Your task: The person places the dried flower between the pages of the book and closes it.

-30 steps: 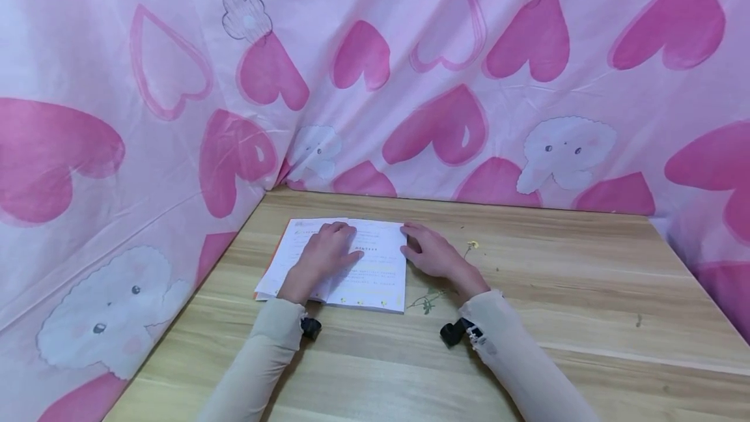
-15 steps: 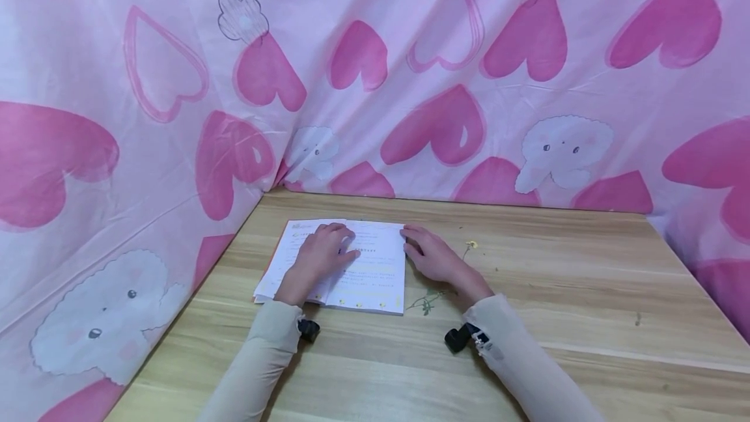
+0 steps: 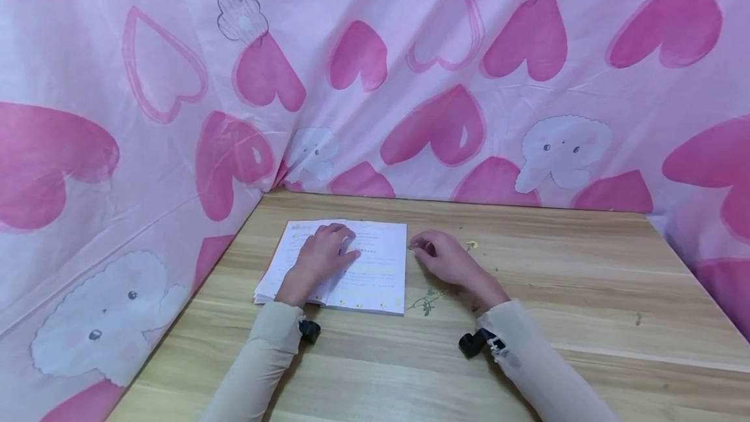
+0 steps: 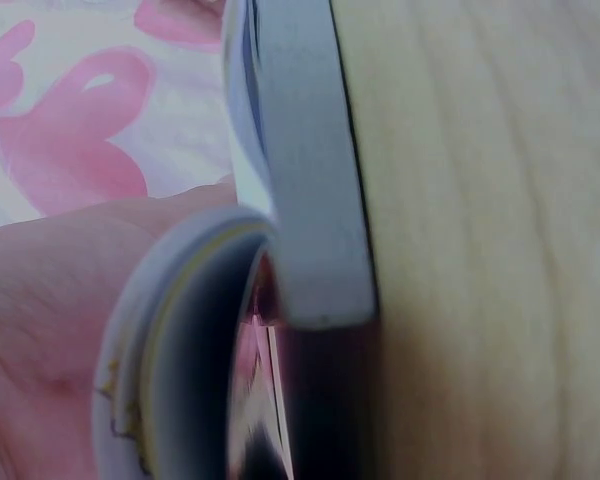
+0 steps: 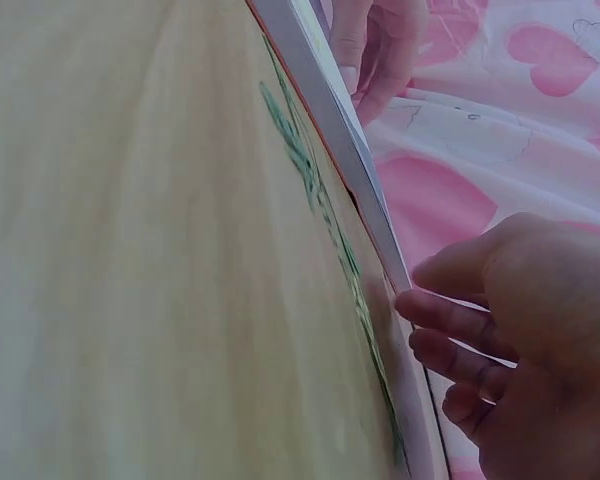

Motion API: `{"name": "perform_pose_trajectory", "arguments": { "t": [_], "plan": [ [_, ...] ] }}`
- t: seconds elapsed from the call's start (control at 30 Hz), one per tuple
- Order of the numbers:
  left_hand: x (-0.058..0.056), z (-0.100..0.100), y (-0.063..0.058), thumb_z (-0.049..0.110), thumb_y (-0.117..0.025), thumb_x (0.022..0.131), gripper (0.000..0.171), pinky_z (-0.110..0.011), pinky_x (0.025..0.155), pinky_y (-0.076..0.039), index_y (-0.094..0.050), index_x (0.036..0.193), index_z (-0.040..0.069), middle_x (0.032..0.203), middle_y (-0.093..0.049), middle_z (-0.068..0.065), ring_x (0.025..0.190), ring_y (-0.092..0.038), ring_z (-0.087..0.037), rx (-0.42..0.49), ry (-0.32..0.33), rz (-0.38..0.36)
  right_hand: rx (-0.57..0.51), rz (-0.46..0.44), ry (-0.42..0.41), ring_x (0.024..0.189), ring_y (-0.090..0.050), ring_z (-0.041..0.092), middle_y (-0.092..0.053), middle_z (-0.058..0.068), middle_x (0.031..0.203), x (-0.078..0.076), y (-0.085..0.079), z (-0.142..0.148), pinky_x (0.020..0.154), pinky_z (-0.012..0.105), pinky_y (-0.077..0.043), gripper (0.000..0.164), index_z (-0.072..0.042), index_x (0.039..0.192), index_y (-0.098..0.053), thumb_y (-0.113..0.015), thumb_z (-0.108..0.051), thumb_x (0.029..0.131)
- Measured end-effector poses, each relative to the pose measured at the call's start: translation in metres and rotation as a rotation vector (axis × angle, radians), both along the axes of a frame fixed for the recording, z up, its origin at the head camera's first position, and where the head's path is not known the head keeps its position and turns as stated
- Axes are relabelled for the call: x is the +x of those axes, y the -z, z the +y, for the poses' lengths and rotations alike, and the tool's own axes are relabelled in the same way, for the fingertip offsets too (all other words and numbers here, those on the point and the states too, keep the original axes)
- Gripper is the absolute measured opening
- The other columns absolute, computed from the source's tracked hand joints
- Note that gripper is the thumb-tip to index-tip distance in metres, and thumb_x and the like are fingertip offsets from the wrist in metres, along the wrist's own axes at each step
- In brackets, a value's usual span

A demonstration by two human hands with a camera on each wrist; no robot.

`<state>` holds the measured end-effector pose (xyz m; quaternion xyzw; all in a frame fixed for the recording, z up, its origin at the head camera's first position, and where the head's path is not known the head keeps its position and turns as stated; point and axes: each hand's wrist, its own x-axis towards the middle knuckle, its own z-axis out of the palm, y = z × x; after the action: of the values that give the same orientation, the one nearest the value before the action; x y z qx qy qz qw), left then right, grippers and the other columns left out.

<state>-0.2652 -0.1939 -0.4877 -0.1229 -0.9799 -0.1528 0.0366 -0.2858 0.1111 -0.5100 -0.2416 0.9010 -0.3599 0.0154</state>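
An open book [image 3: 375,279] with printed white pages lies on the table at centre left. My left hand [image 3: 319,256] rests across its middle, fingers spread over the pages. In the left wrist view, a page curls up in front of that hand beside the thick book block [image 4: 315,170]. Just off the book's right edge is my right hand [image 3: 448,256], its fingers loosely bent. The right wrist view shows its thumb and index fingertip close together, with nothing visible between them. Below that hand lies a thin green plant stem with leaves [image 3: 428,303]; a small yellow flower [image 3: 471,245] shows beyond the hand.
The wooden table [image 3: 586,292] extends to the right and front. A pink heart-patterned cloth [image 3: 433,122] hangs along the back and left sides. Each wrist wears a small black camera; the right one [image 3: 471,345] sits low over the tabletop.
My right hand has left the book's right edge and moved a little to the right, its fingers bending more. The left hand has stayed on the pages.
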Motion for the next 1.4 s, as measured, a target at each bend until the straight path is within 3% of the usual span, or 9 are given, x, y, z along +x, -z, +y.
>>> {"name": "perform_pose_trajectory", "arguments": {
  "t": [0.23, 0.53, 0.67, 0.9, 1.17, 1.4],
  "plan": [
    [-0.003, 0.000, -0.002, 0.043, -0.076, 0.101, 0.046, -0.061, 0.114, -0.049, -0.070, 0.138, 0.015, 0.152, -0.063, -0.011, 0.144, -0.056, -0.039, -0.014, 0.001, -0.008, 0.068, -0.050, -0.037, 0.092, -0.063, 0.012, -0.072, -0.006, 0.103, 0.016, -0.009, 0.015, 0.084, 0.032, -0.056, 0.015, -0.017, 0.119, -0.078, -0.071, -0.019, 0.105],
    [-0.003, -0.001, -0.005, 0.043, -0.076, 0.101, 0.047, -0.061, 0.114, -0.049, -0.070, 0.139, 0.015, 0.151, -0.064, -0.011, 0.144, -0.056, -0.039, -0.014, -0.002, -0.009, 0.106, -0.110, -0.259, 0.090, -0.063, 0.011, -0.072, -0.013, 0.099, 0.038, -0.018, 0.021, 0.080, 0.027, -0.056, 0.007, -0.023, 0.108, -0.079, -0.077, -0.021, 0.102],
    [-0.003, -0.001, -0.003, 0.043, -0.076, 0.101, 0.047, -0.061, 0.116, -0.048, -0.069, 0.139, 0.016, 0.152, -0.063, -0.010, 0.145, -0.055, -0.038, -0.011, -0.012, -0.024, 0.140, -0.124, -0.318, 0.091, -0.063, 0.010, -0.070, -0.015, 0.098, 0.043, -0.018, 0.020, 0.082, 0.026, -0.057, 0.003, -0.024, 0.103, -0.079, -0.079, -0.026, 0.101],
    [0.000, 0.000, -0.004, 0.040, -0.076, 0.101, 0.043, -0.062, 0.113, -0.049, -0.070, 0.136, 0.014, 0.150, -0.064, -0.011, 0.143, -0.056, -0.039, 0.003, -0.007, -0.004, 0.210, -0.082, -0.325, 0.090, -0.061, 0.010, -0.065, -0.014, 0.094, 0.048, -0.023, 0.017, 0.080, 0.025, -0.055, 0.010, -0.028, 0.094, -0.077, -0.080, -0.021, 0.100],
    [0.003, 0.002, -0.004, 0.040, -0.076, 0.101, 0.044, -0.061, 0.115, -0.047, -0.070, 0.136, 0.014, 0.150, -0.063, -0.011, 0.143, -0.056, -0.039, 0.012, -0.019, -0.015, 0.281, -0.046, -0.315, 0.092, -0.057, 0.007, -0.062, -0.015, 0.096, 0.054, -0.022, 0.015, 0.082, 0.026, -0.053, 0.016, -0.028, 0.095, -0.071, -0.070, -0.017, 0.106],
    [0.001, 0.003, -0.001, 0.040, -0.076, 0.101, 0.044, -0.061, 0.115, -0.047, -0.070, 0.136, 0.014, 0.150, -0.063, -0.011, 0.143, -0.055, -0.039, 0.018, -0.011, -0.020, 0.256, -0.031, -0.259, 0.093, -0.057, 0.007, -0.062, -0.014, 0.098, 0.055, -0.019, 0.017, 0.084, 0.027, -0.054, 0.010, -0.026, 0.100, -0.067, -0.067, -0.019, 0.108]
  ]
}}
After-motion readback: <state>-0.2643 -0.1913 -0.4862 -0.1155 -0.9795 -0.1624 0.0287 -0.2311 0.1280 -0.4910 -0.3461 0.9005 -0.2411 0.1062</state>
